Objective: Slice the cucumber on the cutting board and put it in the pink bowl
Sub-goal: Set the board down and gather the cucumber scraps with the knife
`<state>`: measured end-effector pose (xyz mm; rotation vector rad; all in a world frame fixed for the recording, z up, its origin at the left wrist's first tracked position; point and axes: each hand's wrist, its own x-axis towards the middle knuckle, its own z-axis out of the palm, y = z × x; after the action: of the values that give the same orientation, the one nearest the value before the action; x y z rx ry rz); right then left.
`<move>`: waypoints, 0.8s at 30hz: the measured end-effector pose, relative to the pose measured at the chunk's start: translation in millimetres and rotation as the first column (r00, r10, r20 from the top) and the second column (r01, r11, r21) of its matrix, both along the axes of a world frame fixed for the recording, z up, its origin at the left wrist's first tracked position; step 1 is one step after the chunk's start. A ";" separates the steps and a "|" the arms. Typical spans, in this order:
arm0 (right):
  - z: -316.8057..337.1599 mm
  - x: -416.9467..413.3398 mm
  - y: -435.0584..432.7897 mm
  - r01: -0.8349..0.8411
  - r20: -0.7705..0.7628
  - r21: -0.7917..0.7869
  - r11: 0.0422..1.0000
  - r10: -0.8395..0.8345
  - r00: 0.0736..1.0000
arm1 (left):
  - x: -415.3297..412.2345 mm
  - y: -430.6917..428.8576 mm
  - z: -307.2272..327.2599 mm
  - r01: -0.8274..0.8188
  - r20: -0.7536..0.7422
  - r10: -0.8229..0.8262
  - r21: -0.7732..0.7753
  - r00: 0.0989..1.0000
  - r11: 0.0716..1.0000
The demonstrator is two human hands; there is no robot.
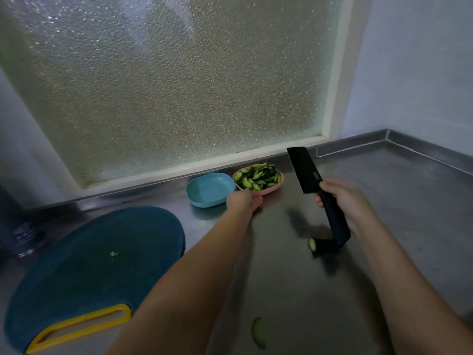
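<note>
While the left hand (244, 201) pinches the rim of the pink bowl (266, 192), the cucumber stub (323, 246) lies nearer the right hand (350, 203), which grips the knife (307, 172).

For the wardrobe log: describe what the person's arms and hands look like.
Both arms are bare up to the frame edge, left arm and right arm: no sleeves in view. The left hand and right hand wear no gloves; no watch or bracelet shows at either wrist. Rings are too blurred to tell.
</note>
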<state>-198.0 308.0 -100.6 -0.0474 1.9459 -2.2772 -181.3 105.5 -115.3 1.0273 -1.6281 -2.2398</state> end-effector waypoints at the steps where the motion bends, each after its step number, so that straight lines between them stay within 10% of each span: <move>1: 1.7 1.0 0.9 -0.014 -0.013 -0.009 1.000 0.014 1.000 | 0.7 1.5 3.0 0.009 -0.035 -0.008 0.001 0.999 1.000; 8: 19.4 28.2 -2.8 -0.127 0.011 -0.125 0.984 0.130 0.992 | 26.1 -7.8 18.3 0.050 -0.062 -0.044 0.110 0.997 0.993; 12: 28.9 60.9 -12.2 -0.251 0.027 -0.031 0.968 0.251 0.968 | 83.6 -25.4 50.1 0.129 -0.058 -0.145 -0.218 0.988 0.967; 14: 32.7 80.6 -17.9 -0.276 0.009 0.060 0.959 0.275 0.961 | 124.6 -44.1 58.2 0.126 -0.011 -0.156 -0.525 0.988 0.842; 18: 38.8 123.3 -28.2 -0.328 -0.003 0.185 0.926 0.335 0.942 | 204.8 -99.5 46.8 0.302 0.323 0.045 -0.919 0.945 0.253; 24: 36.2 180.1 -45.9 -0.389 -0.006 0.282 0.877 0.407 0.913 | 297.1 -147.0 -12.2 0.647 0.689 0.252 -0.724 0.679 0.239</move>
<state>-18.0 262.0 -64.4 -0.4540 2.0371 -1.7506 115.8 -41.5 -127.4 1.2508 -2.9588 -0.2485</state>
